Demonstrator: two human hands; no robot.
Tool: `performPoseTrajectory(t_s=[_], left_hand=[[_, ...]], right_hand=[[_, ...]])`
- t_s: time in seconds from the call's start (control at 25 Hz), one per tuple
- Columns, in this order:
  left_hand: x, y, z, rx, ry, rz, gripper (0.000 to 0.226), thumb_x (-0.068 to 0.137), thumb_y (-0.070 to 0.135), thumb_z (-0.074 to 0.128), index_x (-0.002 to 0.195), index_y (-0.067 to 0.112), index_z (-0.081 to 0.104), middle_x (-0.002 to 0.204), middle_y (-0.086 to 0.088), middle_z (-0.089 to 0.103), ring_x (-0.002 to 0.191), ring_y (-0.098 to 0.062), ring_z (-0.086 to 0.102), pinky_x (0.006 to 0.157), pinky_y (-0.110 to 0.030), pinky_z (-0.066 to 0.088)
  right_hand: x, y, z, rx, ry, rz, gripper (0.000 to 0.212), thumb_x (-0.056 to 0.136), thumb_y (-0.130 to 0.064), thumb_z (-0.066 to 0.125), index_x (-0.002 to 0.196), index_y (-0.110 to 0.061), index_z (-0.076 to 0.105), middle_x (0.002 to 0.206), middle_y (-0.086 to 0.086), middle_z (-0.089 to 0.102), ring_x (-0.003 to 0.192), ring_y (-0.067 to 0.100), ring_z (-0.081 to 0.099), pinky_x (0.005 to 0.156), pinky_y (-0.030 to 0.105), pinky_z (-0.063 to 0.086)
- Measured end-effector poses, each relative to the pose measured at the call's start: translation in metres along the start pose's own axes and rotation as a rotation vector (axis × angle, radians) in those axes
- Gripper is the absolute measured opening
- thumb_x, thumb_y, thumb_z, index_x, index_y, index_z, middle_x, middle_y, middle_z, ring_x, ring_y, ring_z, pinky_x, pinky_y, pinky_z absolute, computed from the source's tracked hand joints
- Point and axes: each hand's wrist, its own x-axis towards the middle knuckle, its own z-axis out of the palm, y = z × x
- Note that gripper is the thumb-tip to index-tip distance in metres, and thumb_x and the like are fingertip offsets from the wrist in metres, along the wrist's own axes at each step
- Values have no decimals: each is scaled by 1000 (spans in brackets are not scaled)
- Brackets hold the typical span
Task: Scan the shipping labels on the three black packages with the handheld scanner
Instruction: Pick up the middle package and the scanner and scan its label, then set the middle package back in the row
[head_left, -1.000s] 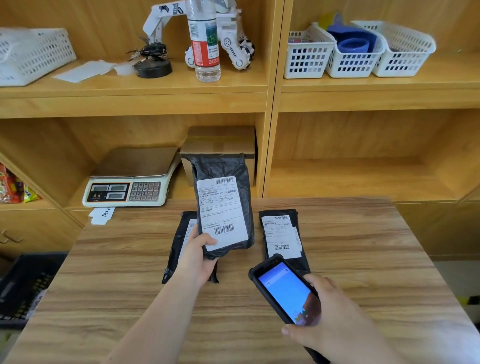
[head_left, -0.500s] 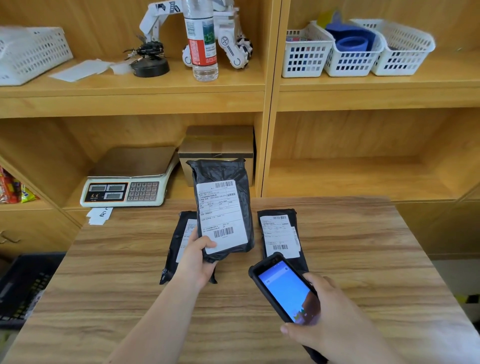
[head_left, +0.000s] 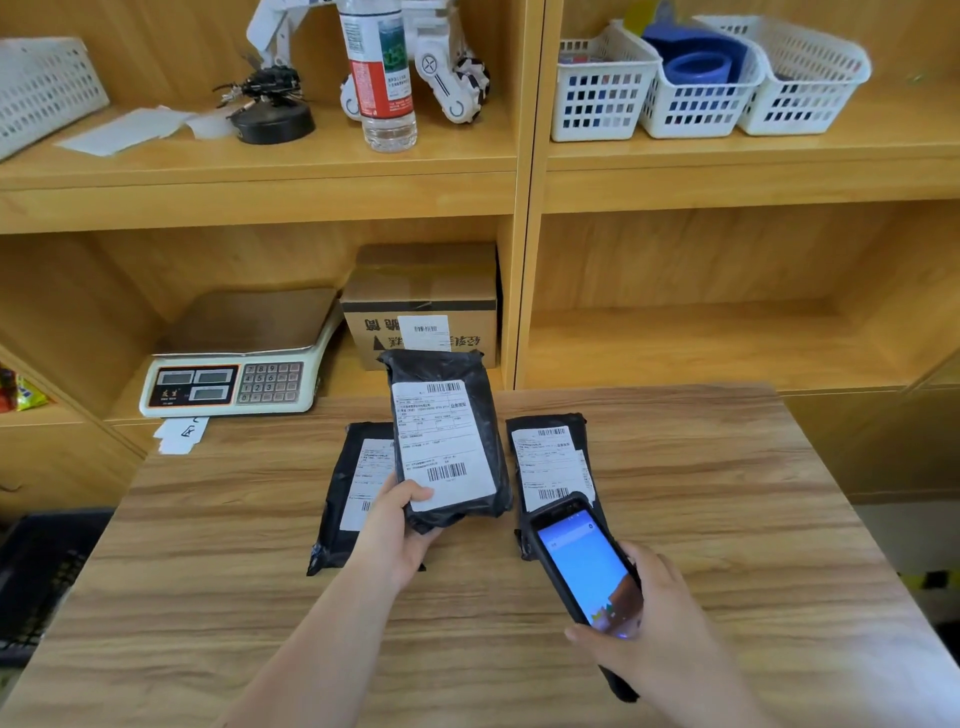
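- One black package (head_left: 447, 441) is held up, its white label facing out.
- Two more black packages (head_left: 358, 483) (head_left: 550, 462) lie flat on the table.
- The scanner (head_left: 584, 566) has a blue screen.

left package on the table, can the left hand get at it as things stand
Probably not right away. The left hand is closed around the raised package, which partly covers the left package lying flat on the table. Nothing else blocks it, so setting the held one down would free the way.
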Motion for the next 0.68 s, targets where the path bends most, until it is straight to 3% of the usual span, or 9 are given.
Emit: performPoseTrajectory(t_s=[0.16,0.4,0.68], left_hand=[[12,-4,-5,-78,12,-58,36,88,-5,50,118,13,60,119,-15,68,112,-34,62,91,-53,52],[36,-11,-17,-24,83,-126,50,86,-1,57,134,12,52,123,-17,67,112,-36,63,93,-55,53],[55,-20,-17,-8,115,-226,38,87,-4,56,122,8,55,116,-19,64,106,-38,63,100,-59,47]], right_hand=[[16,18,7,12,54,5,102,53,-45,86,139,-27,34,97,-13,51,81,3,63,74,27,52],[38,37,18,39,124,14,101,56,-36,88,140,-20,34,99,-11,48,87,3,56,67,21,46],[62,62,32,71,197,82,97,57,-25,90,137,-14,38,101,-1,50,94,-23,39,69,21,42]])
